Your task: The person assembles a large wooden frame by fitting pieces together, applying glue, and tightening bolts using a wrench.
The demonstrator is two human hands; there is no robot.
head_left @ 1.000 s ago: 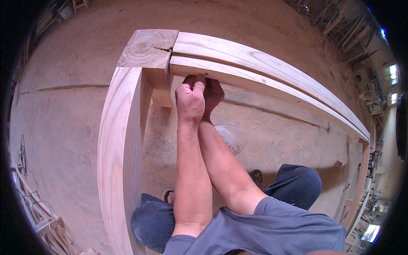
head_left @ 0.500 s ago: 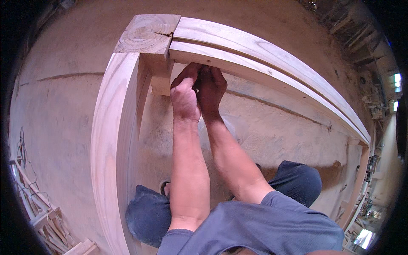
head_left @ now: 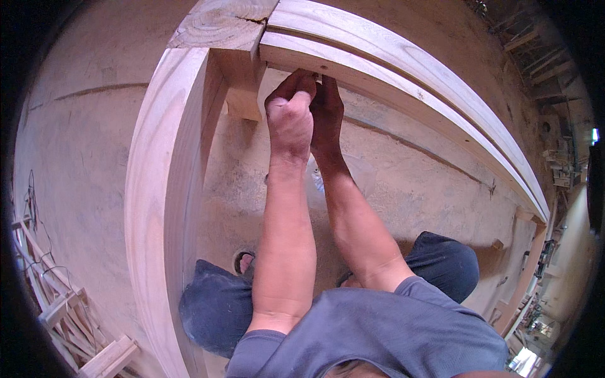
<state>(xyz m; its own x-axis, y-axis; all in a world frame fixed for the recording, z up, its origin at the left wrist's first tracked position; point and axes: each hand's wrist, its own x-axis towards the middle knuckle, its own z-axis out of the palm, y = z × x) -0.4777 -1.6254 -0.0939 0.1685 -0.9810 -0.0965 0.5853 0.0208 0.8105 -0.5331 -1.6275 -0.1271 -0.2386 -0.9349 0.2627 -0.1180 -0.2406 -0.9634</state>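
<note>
Both of my hands are raised at the inner side of a wooden frame rail, close to the corner where it meets a thick square post. My left hand is closed, its thumb and fingers pinched just below the rail. Right beside it, my right hand is curled too, with fingertips reaching up under the rail's edge. Whatever the fingers grip is small and mostly hidden by the hands and the rail. A small dark hole shows in the rail's face just above them.
A long side beam runs from the post toward me on the left. Behind my forearms, a clear plastic bag lies on the dusty floor. Wood offcuts are piled at lower left. My knees are bent inside the frame.
The frame and my hands sit higher in the picture as the view shifts. Both hands stay under the rail near the corner; the left hand's grip has turned slightly.
</note>
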